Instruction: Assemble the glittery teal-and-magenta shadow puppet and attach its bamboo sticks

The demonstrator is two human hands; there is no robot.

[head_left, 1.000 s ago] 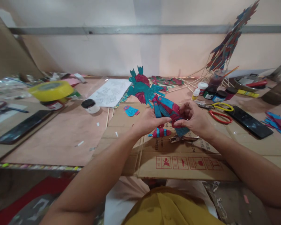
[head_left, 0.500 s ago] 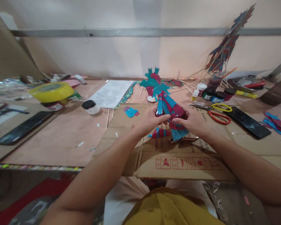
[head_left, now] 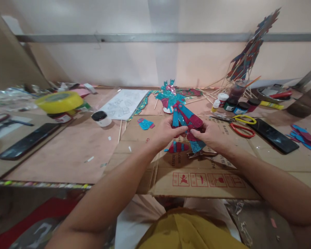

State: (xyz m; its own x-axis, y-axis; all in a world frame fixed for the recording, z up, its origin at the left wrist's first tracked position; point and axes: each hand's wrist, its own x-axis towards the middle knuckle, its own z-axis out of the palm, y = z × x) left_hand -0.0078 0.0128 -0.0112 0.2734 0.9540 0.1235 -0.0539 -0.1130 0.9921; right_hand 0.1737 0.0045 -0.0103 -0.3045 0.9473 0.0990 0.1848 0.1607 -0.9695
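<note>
Left hand (head_left: 168, 133) and right hand (head_left: 207, 134) both grip jointed blue-and-crimson figure (head_left: 184, 114) over cardboard (head_left: 142, 166) on bench (head_left: 64, 155). Striped piece (head_left: 177, 147) lies near. Right side: scissors (head_left: 242, 130) beside black phone (head_left: 274, 136), paint jars (head_left: 241, 108). Left: lidded tub (head_left: 102, 119), drawing sheet (head_left: 124, 103).

Surface (head_left: 67, 148) is pinkish-brown, mostly flat, paper scraps (head_left: 90, 159) scattered left of center; a brown cardboard sheet (head_left: 145, 169) with red printed symbols covers the front middle and right. Directly on the surface: line-drawing sheet (head_left: 124, 103), black-lidded white jar (head_left: 101, 118), thin sticks (head_left: 197, 100) along the back, small yellow-and-white bottle (head_left: 215, 105) beside dark-lidded paint jars (head_left: 241, 107). On the cardboard: small blue-magenta cutout (head_left: 145, 124), striped magenta-blue piece (head_left: 178, 147), scissors (head_left: 242, 126) with yellow and red handles, black phone (head_left: 274, 136) just beside them.
</note>
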